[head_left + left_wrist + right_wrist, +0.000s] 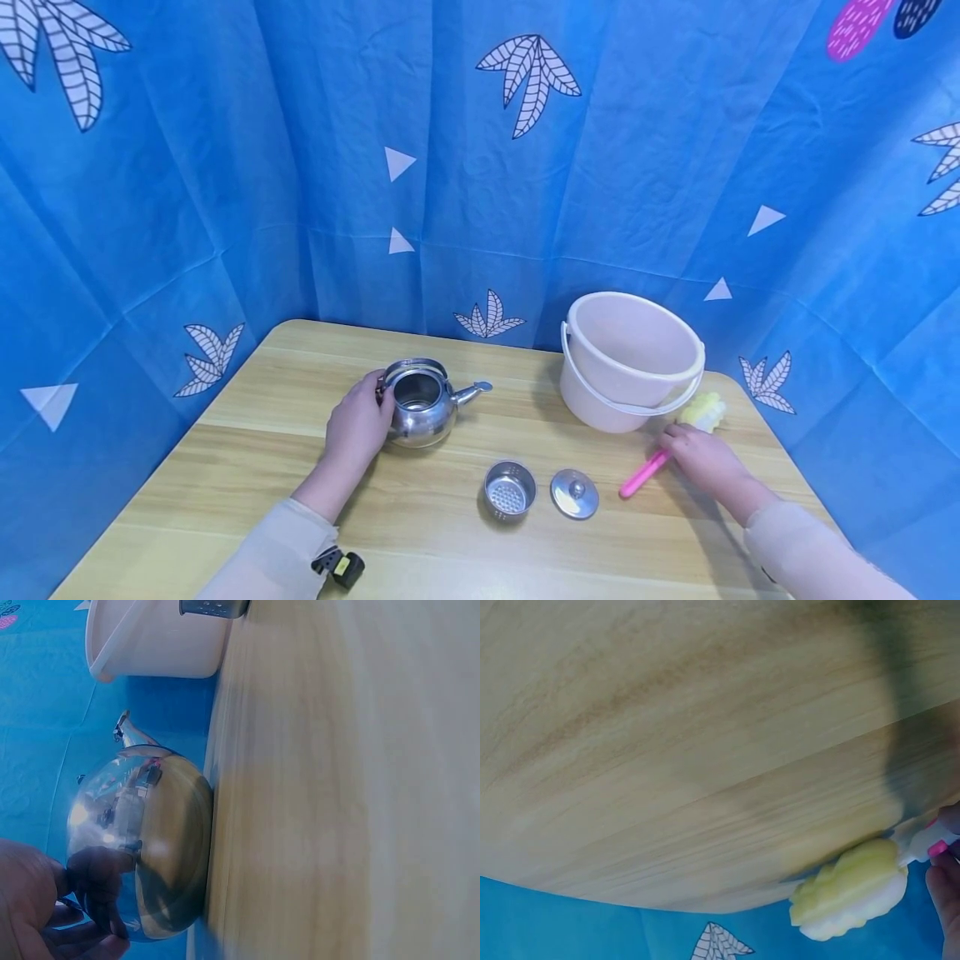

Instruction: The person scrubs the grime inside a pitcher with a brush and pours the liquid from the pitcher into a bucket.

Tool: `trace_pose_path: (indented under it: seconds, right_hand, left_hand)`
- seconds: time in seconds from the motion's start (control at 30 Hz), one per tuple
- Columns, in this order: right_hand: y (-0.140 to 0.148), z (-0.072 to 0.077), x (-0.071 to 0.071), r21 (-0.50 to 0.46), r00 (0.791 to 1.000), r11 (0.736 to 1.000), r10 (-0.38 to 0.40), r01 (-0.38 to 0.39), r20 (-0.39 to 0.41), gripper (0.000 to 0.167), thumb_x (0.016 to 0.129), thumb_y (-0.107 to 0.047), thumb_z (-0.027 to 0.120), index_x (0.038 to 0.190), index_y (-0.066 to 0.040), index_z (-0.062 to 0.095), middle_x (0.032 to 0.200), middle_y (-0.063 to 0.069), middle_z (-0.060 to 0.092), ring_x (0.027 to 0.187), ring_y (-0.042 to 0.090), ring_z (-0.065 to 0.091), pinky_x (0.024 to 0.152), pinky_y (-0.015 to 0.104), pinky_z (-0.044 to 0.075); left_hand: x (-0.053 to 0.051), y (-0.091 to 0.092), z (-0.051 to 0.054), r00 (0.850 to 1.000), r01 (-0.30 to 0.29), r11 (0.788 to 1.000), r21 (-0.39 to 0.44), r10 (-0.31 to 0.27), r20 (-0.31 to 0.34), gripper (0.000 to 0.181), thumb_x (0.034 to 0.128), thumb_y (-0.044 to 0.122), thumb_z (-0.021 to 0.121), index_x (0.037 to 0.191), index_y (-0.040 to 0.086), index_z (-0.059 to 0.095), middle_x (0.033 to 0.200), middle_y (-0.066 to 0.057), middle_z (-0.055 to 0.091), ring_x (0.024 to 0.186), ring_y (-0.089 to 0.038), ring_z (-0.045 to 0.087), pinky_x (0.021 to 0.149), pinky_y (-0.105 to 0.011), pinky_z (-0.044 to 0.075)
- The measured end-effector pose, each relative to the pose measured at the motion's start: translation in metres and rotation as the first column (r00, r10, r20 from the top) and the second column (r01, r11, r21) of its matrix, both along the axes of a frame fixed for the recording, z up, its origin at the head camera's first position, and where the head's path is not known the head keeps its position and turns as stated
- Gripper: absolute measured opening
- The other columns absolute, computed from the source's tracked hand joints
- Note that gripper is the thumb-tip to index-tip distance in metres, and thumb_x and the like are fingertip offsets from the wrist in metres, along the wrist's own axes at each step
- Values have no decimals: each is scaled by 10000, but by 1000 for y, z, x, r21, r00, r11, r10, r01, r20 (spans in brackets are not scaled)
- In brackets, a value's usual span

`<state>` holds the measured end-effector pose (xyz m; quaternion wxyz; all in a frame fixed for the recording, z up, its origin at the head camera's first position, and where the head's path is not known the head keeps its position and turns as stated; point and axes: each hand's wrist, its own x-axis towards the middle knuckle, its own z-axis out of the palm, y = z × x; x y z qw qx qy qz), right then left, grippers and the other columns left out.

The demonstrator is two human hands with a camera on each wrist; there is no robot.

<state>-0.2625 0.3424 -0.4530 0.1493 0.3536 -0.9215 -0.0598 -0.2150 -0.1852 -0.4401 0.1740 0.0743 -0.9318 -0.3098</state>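
A shiny metal teapot [423,423] without its lid on stands on the table, spout to the right. My left hand [360,421] grips it at its left side by the handle; the left wrist view shows the fingers [75,937] curled beside the teapot's body [142,847]. My right hand [701,458] holds a brush with a pink handle [645,475] and a yellow and white sponge head [703,412]. In the right wrist view the sponge head [851,889] lies at the table surface, with fingertips pinching the brush's neck.
A white bucket [615,400] with its handle hanging down in front stands at the back right. A perforated metal strainer cup [510,490] and a round metal lid [574,493] lie at the middle front of the wooden table [247,450]. Blue curtain [337,167] surrounds the table.
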Motion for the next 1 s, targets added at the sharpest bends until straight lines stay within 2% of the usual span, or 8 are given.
trace_pose_path:
  seconds: [0.17, 0.3, 0.53, 0.83, 1.0]
  right_hand:
    - [-2, 5, 3, -17, 1000, 1000, 21, -22, -9, 270, 727, 55, 792, 871, -156, 706, 838, -8, 629, 770, 227, 652, 683, 395, 583]
    - [-5, 11, 8, -9, 1000, 1000, 24, -24, -5, 265, 742, 63, 774, 878, -152, 699, 853, -8, 627, 781, 228, 650, 684, 398, 583]
    - [-15, 21, 16, 4, 999, 1000, -15, 15, 34, 264, 766, 61, 759, 877, -169, 691, 851, -27, 601, 777, 215, 644, 671, 397, 581]
    - [-26, 35, 25, 35, 997, 998, -53, 51, 55, 285, 739, 104, 760, 924, -109, 715, 850, 11, 620, 762, 223, 652, 665, 381, 584]
    - [-32, 43, 30, 59, 995, 995, -87, 84, 52, 287, 738, 109, 760, 918, -109, 711, 828, 0, 623, 729, 205, 648, 606, 347, 571]
  left_hand:
    - [0, 0, 1, 1000, 1, 1000, 4, -1, 7, 444, 1021, 251, 527, 1387, 1, 540, 1299, -244, 623, 1141, -436, 620, 883, -587, 521]
    - [0, 0, 1, 1000, -1, 1000, 7, 1, 17, 447, 1021, 250, 526, 1394, 2, 534, 1304, -248, 617, 1143, -440, 617, 886, -590, 519]
    - [1, 0, 1, 1000, -3, 1000, 3, 3, 21, 449, 1021, 252, 523, 1394, 4, 535, 1305, -248, 617, 1145, -440, 616, 885, -590, 517]
    - [0, 0, 1, 1000, -2, 1000, 3, 2, 21, 451, 1023, 247, 518, 1400, -1, 527, 1303, -250, 617, 1150, -434, 616, 889, -584, 519]
    - [0, 0, 1, 1000, -1, 1000, -1, 1, 15, 449, 1023, 249, 515, 1396, 0, 531, 1292, -250, 624, 1138, -433, 622, 874, -583, 524]
